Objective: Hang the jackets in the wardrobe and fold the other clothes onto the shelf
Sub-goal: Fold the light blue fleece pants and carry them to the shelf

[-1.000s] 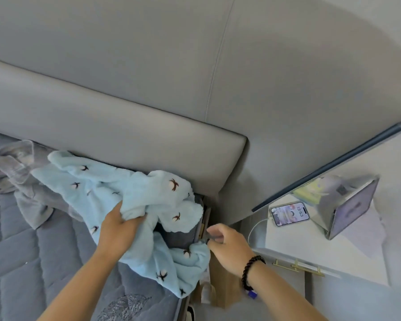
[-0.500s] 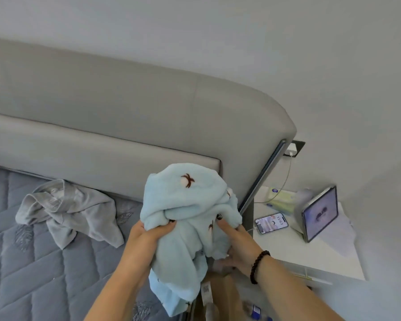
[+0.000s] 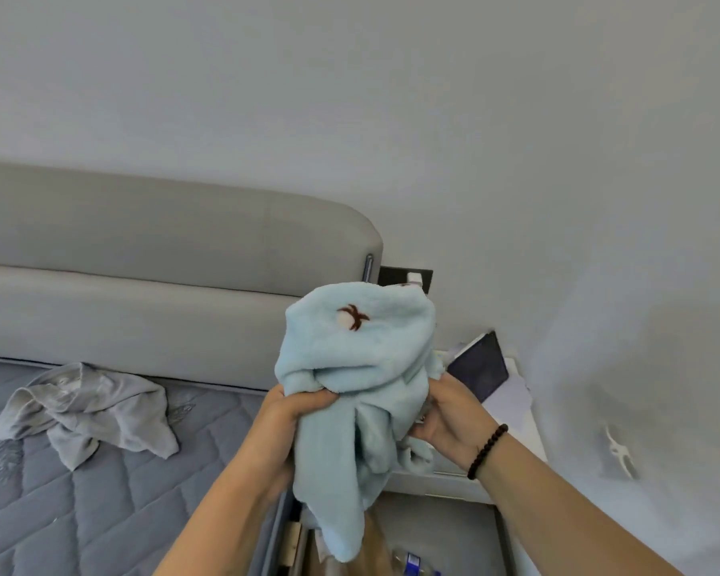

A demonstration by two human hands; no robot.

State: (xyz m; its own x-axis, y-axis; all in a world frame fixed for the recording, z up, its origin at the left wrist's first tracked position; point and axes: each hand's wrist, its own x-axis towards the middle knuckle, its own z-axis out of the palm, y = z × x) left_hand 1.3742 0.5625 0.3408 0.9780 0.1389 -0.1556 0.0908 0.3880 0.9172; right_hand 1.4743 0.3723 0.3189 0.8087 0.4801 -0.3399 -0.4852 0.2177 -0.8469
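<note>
— What have we got hold of?

— Our left hand (image 3: pixel 294 409) has its fingers curled tight into a bunch of the light blue fleece garment (image 3: pixel 358 380); our right hand (image 3: pixel 447 413) clasps its other side, fingers partly buried in the cloth.

— Where is it now?

— A second ago it sprawled on the mattress (image 3: pixel 100 513) by the headboard (image 3: pixel 163 284). We've since lifted it clear, and it hangs bunched in the air above the bed's edge, near the nightstand (image 3: pixel 520 417).

— So what follows?

— Likely shaking it out to see whether it hangs or folds. The grey garment (image 3: pixel 84 409) still lies crumpled on the mattress, waiting.
</note>
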